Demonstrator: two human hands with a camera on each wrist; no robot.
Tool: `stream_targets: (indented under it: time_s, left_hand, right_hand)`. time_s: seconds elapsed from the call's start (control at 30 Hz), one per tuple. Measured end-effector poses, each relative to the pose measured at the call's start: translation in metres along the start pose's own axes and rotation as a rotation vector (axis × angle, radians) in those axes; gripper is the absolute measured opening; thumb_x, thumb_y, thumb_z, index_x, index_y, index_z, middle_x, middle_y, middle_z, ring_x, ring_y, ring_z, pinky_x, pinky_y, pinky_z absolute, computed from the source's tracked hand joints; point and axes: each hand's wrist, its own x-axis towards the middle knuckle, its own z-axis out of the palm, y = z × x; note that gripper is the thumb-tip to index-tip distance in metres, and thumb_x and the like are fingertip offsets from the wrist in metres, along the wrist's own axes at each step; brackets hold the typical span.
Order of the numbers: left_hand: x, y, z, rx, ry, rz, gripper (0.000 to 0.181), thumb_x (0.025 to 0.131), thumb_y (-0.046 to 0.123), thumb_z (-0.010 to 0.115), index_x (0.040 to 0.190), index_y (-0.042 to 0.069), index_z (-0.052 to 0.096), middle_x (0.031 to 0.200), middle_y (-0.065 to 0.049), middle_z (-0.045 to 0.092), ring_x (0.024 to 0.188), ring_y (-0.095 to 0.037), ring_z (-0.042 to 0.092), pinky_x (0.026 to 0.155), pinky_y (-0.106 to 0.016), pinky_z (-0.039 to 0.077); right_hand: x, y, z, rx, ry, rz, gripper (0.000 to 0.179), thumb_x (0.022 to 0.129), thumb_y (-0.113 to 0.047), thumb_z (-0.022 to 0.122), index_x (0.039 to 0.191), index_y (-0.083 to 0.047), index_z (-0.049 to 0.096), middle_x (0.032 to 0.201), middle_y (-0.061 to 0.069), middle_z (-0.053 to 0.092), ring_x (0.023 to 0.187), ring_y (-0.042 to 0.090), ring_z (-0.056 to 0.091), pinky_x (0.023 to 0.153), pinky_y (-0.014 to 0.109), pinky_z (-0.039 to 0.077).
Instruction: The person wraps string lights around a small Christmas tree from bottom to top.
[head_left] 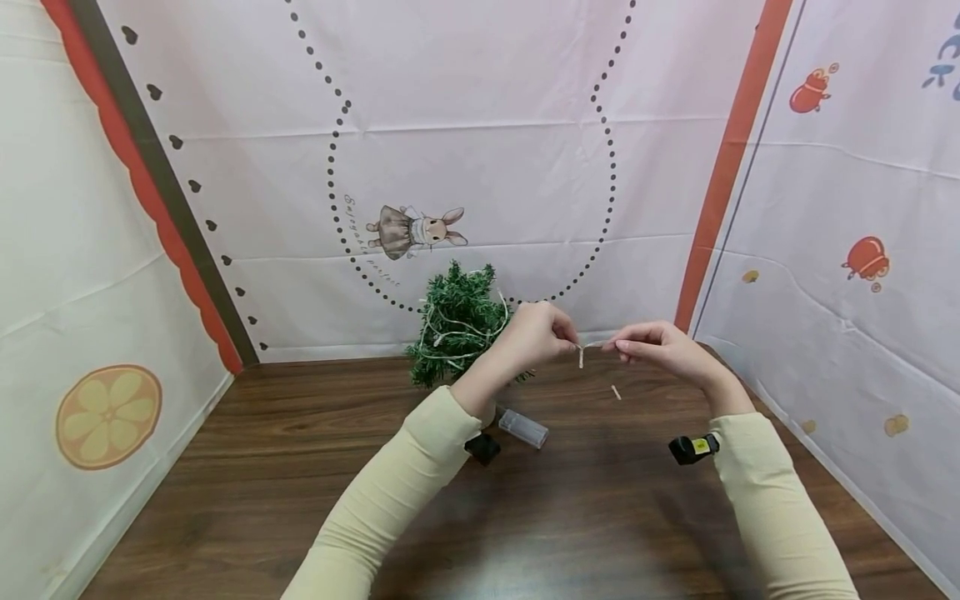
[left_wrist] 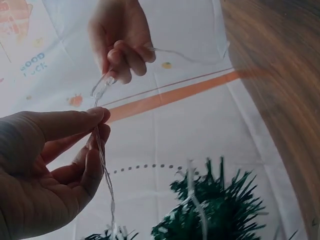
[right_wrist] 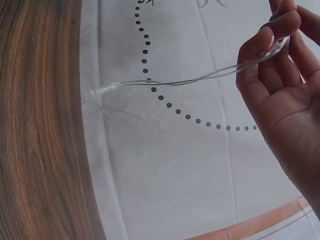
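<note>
A thin clear string-light wire (left_wrist: 107, 175) runs between both hands. My left hand (head_left: 536, 332) pinches it between thumb and fingertips, just right of a small green artificial Christmas tree (head_left: 456, 329). My right hand (head_left: 660, 348) pinches a bent part of the same wire further right. From that hand a free length (right_wrist: 190, 81) trails off to a pale tip (right_wrist: 102, 90). More of the string light loops around the tree's branches. The left forearm hides the lower part of the tree in the head view.
A small translucent plastic box (head_left: 523, 428) lies on the brown wooden table (head_left: 300, 475), beside the left wrist. Printed cloth (head_left: 480, 158) stands behind the table and along both sides. Each wrist wears a black camera (head_left: 684, 450).
</note>
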Motion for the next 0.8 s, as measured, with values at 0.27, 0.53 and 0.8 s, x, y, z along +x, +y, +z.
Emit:
stream_targets:
  time_s: [0.27,0.53,0.8]
  left_hand:
    - [0.002,-0.001,-0.029,-0.029,0.033,-0.067,0.007,0.085,0.012,0.070,0.081,0.016,0.074,0.079,0.002,0.071,0.069,-0.008,0.062,0.061,-0.018,0.048]
    - [0.004,-0.004,-0.065,-0.057,0.092,-0.079,0.009,0.089,0.009,0.063,0.085,0.014,0.070,0.087,-0.002,0.070,0.078,-0.013,0.063,0.069,-0.023,0.051]
    - [0.004,-0.014,-0.092,-0.075,0.156,-0.123,0.006,0.088,0.011,0.065,0.085,0.015,0.069,0.087,-0.001,0.069,0.083,-0.014,0.064,0.075,-0.027,0.051]
  right_hand:
    - [0.000,-0.004,-0.002,0.037,0.022,0.050,0.032,0.098,-0.017,0.052,0.116,0.009,0.061,0.095,-0.007,0.069,0.078,0.008,0.058,0.075,0.025,0.054]
    - [0.005,-0.009,-0.004,0.041,0.038,0.034,0.030,0.097,-0.016,0.054,0.114,0.007,0.063,0.083,-0.005,0.065,0.077,0.009,0.057,0.070,0.025,0.054]
    - [0.011,-0.014,-0.003,-0.020,0.012,0.023,0.033,0.098,-0.018,0.052,0.117,0.008,0.061,0.080,-0.002,0.062,0.075,0.016,0.058,0.071,0.029,0.054]
